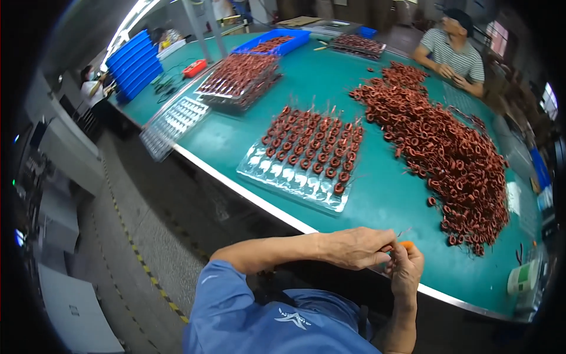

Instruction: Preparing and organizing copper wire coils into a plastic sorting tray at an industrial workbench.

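Above the table's near edge, my left hand [356,248] and my right hand [407,268] meet with fingertips pinched together. Between them is a small reddish-brown ring coil [387,249], mostly hidden by the fingers, with thin wire ends sticking up. An orange piece [405,244] shows at my right fingertips; I cannot tell whether it is a finger cover or part of a tool. Ahead of my left hand lies a clear plastic tray [277,173] with rows of upright ring coils [312,141]; its nearest pockets hold none. A large heap of loose coils [448,159] spreads to the right.
The green table [371,203] carries stacked filled trays [239,79], an unfilled tray [175,124] over the left edge, a blue bin [274,42] and stacked blue crates [134,65]. A white tub [522,277] stands at right. A co-worker [454,50] sits across.
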Demonstrator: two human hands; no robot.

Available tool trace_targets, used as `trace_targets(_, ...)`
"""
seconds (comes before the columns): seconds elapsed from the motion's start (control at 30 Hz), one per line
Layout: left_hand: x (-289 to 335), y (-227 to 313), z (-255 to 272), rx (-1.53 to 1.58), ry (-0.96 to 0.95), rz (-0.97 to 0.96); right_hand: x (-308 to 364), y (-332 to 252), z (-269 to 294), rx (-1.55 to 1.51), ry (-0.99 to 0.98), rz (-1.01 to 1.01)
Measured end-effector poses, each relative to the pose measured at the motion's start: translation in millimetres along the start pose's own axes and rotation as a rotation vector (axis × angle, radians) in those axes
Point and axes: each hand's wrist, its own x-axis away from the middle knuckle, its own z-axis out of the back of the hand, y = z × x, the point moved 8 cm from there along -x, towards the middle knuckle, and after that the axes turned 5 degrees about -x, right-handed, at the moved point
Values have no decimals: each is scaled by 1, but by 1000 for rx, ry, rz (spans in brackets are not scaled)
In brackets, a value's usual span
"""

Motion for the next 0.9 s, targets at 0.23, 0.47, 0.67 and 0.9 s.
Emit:
trace_targets(0.23,5,-4,0,-47,-164,44,-4,8,-9,-28,-47,-55)
trace_targets(0.47,1,11,1,-212,-84,-214,-9,12,-6,-148,-114,-97)
trace_targets(0.67,11,20,1,-483,-51,-384,-9,15,-12,-155,-149,-125)
trace_targets(0.9,19,23,-7,-813,44,-538,-8,15,-15,-99,-114,-92)
